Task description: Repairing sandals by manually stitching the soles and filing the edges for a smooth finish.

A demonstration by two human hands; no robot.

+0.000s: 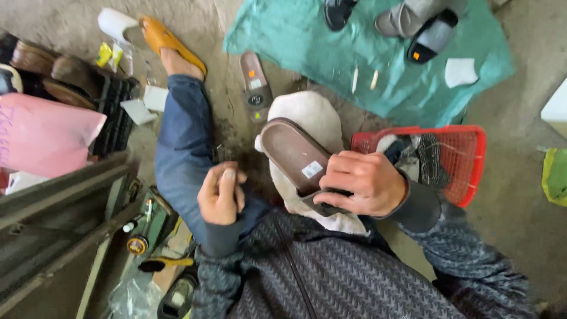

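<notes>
- The right hand (365, 183) is clamped around the heel end of a brown slide sandal (293, 155), sole up, over a white cloth (311, 112) on the lap.
- The left hand (221, 195) is curled together on the jeans knee (186, 147); whether it pinches anything, I cannot tell.
- Risk: held by one end only, the sandal could tip toward the red mesh basket (466, 155) or the floor.

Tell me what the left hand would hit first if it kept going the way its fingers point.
The left hand, loosely curled, points up and right toward the brown sandal held by the right hand. It would likely meet the sandal's sole edge first, though depth is unclear.
</notes>
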